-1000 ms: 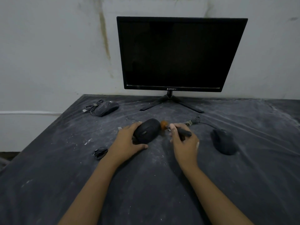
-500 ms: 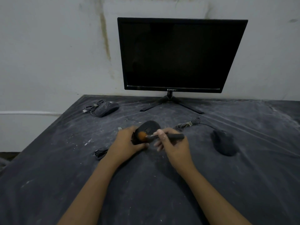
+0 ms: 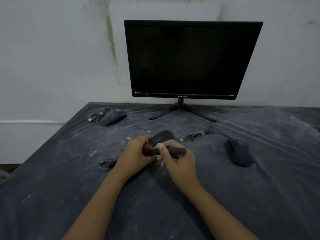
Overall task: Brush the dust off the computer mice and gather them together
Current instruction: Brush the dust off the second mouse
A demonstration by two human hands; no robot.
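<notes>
My left hand [image 3: 134, 157] grips a black mouse [image 3: 162, 136], lifted and tilted at the table's middle. A small brush [image 3: 170, 151] with a dark handle is held in my right hand [image 3: 178, 160]; its orange-brown bristles press on the near left side of that mouse. A second black mouse [image 3: 239, 152] lies on the right, its cord bundle [image 3: 199, 133] behind it. At the far left rests a third mouse [image 3: 113, 116] beside its coiled cable.
A dark cloth streaked with white dust covers the table [image 3: 173, 196]. A switched-off monitor [image 3: 192, 59] on a tripod foot stands at the back against the wall. A small coiled cable [image 3: 108, 164] lies left of my left hand.
The brush head swept leftward across the mouse, from its right end to its near left side. My right hand followed to the left. The other two mice stayed put.
</notes>
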